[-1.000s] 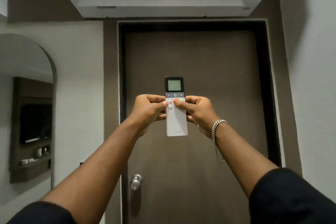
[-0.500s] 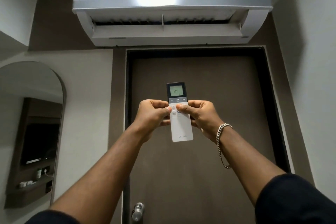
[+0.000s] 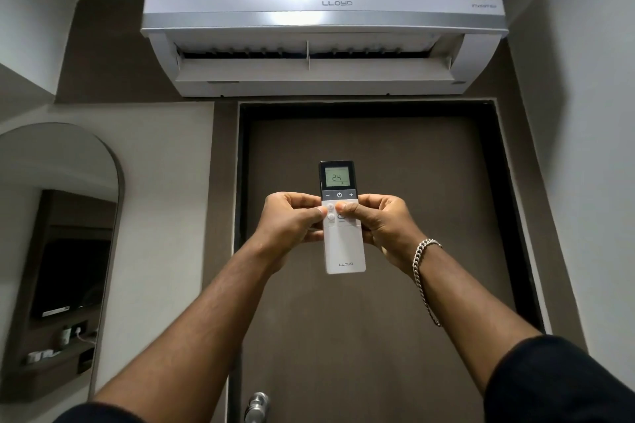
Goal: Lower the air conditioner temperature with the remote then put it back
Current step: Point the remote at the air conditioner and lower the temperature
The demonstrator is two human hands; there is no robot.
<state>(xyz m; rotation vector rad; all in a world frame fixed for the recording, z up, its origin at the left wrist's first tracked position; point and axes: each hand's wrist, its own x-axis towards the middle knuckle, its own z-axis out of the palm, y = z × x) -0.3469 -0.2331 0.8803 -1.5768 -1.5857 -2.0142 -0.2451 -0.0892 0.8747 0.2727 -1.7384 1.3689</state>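
Note:
A white remote with a dark top and a lit screen reading 24 is held upright at arm's length in front of me. My left hand grips its left edge, thumb on the round buttons. My right hand, with a chain bracelet at the wrist, grips the right edge, thumb on the buttons below the minus, power and plus row. High on the wall hangs the white air conditioner, its louvre open.
A brown door in a dark frame stands straight ahead, its metal knob low down. At the left an arched mirror reflects a shelf and a TV. A white wall closes the right side.
The view has tilted upward, so the whole air conditioner now shows and the door knob has dropped low. Both hands keep the same hold on the remote.

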